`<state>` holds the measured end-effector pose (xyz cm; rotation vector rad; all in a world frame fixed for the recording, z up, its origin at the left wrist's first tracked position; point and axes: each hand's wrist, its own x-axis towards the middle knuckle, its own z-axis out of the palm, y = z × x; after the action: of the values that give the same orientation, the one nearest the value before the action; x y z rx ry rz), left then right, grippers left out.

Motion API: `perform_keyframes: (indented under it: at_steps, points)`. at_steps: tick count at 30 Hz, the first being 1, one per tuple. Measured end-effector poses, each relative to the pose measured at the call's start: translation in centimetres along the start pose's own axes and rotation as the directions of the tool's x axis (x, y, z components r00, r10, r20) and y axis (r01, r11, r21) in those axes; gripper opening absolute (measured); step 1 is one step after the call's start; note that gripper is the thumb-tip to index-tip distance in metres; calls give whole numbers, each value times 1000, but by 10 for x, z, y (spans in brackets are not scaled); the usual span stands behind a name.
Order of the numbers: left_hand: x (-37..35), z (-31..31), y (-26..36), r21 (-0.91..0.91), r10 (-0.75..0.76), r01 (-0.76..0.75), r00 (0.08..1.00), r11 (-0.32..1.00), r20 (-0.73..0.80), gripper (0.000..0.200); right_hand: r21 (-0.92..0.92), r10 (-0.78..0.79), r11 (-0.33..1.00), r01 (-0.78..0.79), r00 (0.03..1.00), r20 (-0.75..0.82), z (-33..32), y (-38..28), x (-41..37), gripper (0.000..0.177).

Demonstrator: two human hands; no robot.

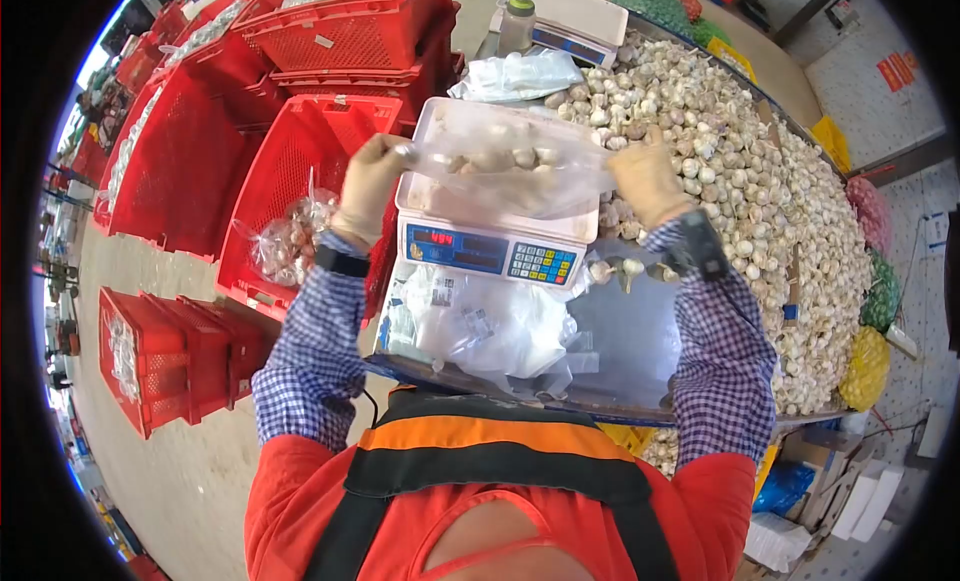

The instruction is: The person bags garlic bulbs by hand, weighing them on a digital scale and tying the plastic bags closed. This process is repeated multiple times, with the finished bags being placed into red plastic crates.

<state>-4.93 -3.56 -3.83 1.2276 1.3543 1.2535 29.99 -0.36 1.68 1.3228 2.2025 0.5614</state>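
Note:
A clear plastic bag [500, 163] with several garlic bulbs in it is stretched between both hands, over the pan of a white scale [490, 243] with a lit red display. My left hand [372, 186], gloved, is closed on the bag's left end. At the bag's right end, my right hand [648, 181], also gloved, has its fingers closed on the plastic. The bag is slightly blurred. Below the scale lies a stack of empty clear bags [480, 326]. Loose garlic [770, 221] is heaped to the right of my right hand.
Left of the scale, a red crate [262, 171] holds filled bags [292, 243]. More red crates [340, 31] are stacked behind it and at the lower left [175, 361]. A bottle [517, 23], a second scale [575, 16] and a pack of bags [515, 76] are at the back.

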Motion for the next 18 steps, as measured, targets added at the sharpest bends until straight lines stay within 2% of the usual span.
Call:
perform_keyframes:
  at_steps: [1,2,3,4,5,6,7,8,9,10,11,12,13,14,15,16,18]
  points:
    - [-1,-6,14,-332,-73,90,995,939,65,14,29,41,999,-39,995,-92,-5,10,-5,19]
    - [6,-10,23,-540,19,80,984,838,176,16,22,32,999,-30,995,-97,-18,17,-11,19]
    - [17,-7,36,-686,60,201,940,700,337,23,218,114,976,-30,917,-383,-32,22,-21,16]
    - [24,-3,49,-736,164,185,912,651,375,25,402,245,915,26,755,-607,-39,23,-25,14]
    - [26,5,73,-783,272,175,873,597,404,27,402,245,915,27,755,-608,-41,23,-23,14]
    - [27,15,92,-784,277,171,873,596,401,27,591,428,798,122,576,-696,-45,23,-18,13]
    - [29,24,109,-713,224,125,900,690,375,30,716,614,647,262,378,-693,-48,23,-14,13]
    - [31,29,118,-626,175,86,923,775,342,35,821,723,478,312,391,-570,-51,20,-14,23]
    - [40,24,116,-626,182,79,922,776,342,35,818,724,482,314,384,-574,-48,29,-17,23]
    - [52,14,109,-439,180,31,885,898,429,39,899,713,435,48,592,-376,-43,44,-22,29]
    - [56,11,116,-232,154,-37,847,972,509,43,885,682,402,-233,721,-120,-45,54,-26,35]
    - [56,14,119,-235,137,-21,863,972,487,45,991,517,-26,-134,846,128,-50,61,-32,40]
    - [54,19,120,-237,145,-29,861,971,487,45,991,523,-22,-129,844,122,-49,54,-32,40]
    - [49,28,123,-165,132,-56,860,985,492,46,940,470,-293,176,883,-19,-46,40,-30,43]
    - [44,37,125,-94,118,-82,860,992,496,48,727,454,-539,426,873,-175,-43,27,-25,47]
    - [35,45,125,-165,97,-6,829,986,550,53,729,454,-536,426,873,-176,-41,16,-21,47]
    - [22,55,116,-158,120,-24,765,987,633,61,531,362,-766,362,926,-108,-38,-5,-16,50]
